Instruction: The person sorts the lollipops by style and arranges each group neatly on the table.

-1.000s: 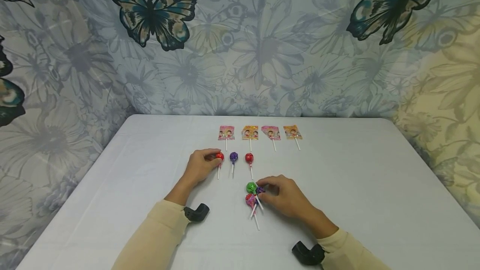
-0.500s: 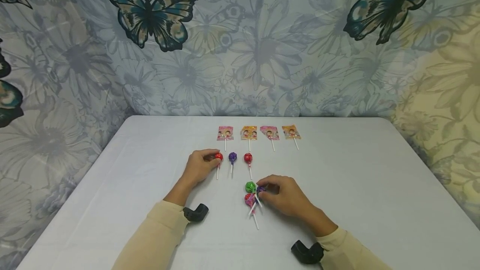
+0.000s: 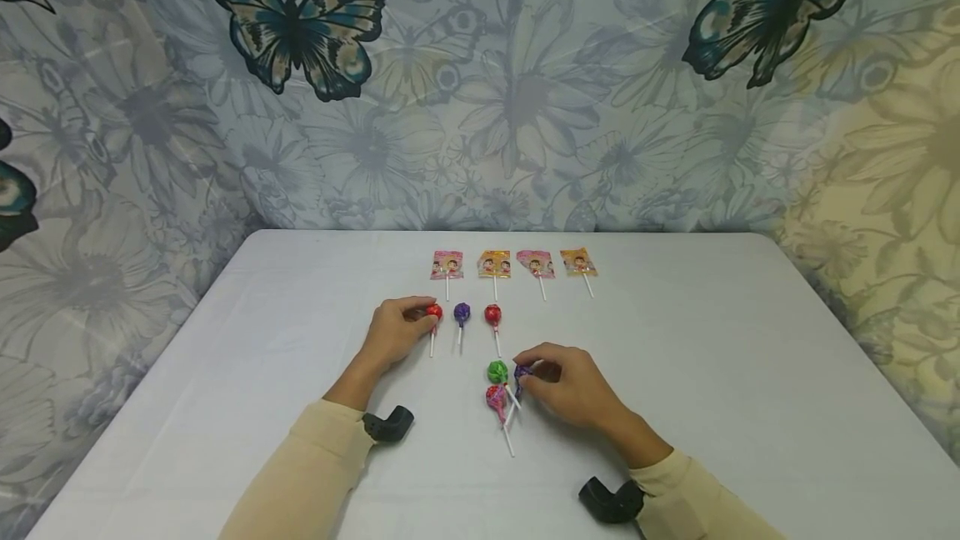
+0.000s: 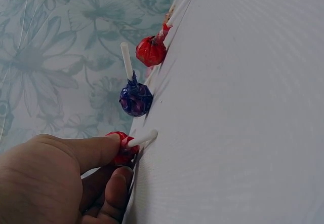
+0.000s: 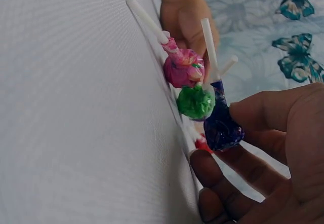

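At the left end of a short row, my left hand (image 3: 394, 332) pinches a red-wrapped lollipop (image 4: 125, 150) by its head. A purple lollipop (image 3: 462, 313) and another red lollipop (image 3: 492, 316) lie to its right. Nearer me, my right hand (image 3: 568, 382) pinches a dark purple lollipop (image 5: 221, 125) between thumb and fingers. Just left of those fingers are a green lollipop (image 3: 497, 372) and a pink lollipop (image 3: 497, 397), their sticks crossing in the head view. In the right wrist view the purple head overlaps the green one's edge.
Along the back of the white table (image 3: 675, 315) lie flat-packed lollipops in a row: a pink packet (image 3: 447, 263), an orange packet (image 3: 494, 263), a second pink packet (image 3: 536, 263) and a second orange packet (image 3: 579, 262). A butterfly-patterned cloth (image 3: 525, 107) hangs behind the table.
My right hand has drawn the purple lollipop slightly right, away from the green one, showing more of it. My left hand stays on the red lollipop. The head view has shifted slightly.
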Tool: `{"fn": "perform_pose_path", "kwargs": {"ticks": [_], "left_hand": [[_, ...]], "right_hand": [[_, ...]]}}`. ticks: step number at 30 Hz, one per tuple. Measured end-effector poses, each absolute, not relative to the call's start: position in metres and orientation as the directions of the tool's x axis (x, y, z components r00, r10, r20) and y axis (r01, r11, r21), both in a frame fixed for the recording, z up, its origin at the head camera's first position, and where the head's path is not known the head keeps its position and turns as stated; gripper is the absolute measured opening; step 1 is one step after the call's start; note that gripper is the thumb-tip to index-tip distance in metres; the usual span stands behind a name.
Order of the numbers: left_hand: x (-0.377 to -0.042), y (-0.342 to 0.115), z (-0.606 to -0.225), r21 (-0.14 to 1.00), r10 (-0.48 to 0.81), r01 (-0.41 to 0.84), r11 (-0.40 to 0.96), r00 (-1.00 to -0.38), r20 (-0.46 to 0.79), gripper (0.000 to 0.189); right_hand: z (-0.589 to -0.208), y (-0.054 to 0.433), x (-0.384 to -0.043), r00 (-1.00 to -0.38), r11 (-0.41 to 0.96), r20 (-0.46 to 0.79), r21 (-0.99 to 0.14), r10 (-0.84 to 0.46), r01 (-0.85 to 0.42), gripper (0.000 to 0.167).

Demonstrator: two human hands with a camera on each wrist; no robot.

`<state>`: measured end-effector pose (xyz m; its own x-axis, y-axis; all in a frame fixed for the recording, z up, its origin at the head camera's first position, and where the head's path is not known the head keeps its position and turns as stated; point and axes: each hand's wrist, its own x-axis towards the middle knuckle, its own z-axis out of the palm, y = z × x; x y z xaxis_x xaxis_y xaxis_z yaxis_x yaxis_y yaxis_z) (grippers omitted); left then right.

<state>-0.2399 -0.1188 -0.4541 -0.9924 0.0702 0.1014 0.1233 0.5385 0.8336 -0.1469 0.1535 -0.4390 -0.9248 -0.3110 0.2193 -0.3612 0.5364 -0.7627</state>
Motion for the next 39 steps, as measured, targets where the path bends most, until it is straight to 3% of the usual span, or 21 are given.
{"fn": "perform_pose_path", "kwargs": {"ticks": [27,39], "left_hand": [[-0.241,-0.118,-0.455,0.83,0.077,0.129,0.542,-0.992,0.103,0.028],[-0.242,-0.12,-0.455,0.826,0.083,0.134,0.548,-0.991,0.106,0.028]], "right_hand": [[-0.429,0.16,-0.15,-0.922,0.42,0.306,-0.824,-0.238,-0.382,0.024],[-0.418,0.165,-0.156,-0.894,0.41,0.387,-0.795,-0.227,-0.448,0.021]]}}
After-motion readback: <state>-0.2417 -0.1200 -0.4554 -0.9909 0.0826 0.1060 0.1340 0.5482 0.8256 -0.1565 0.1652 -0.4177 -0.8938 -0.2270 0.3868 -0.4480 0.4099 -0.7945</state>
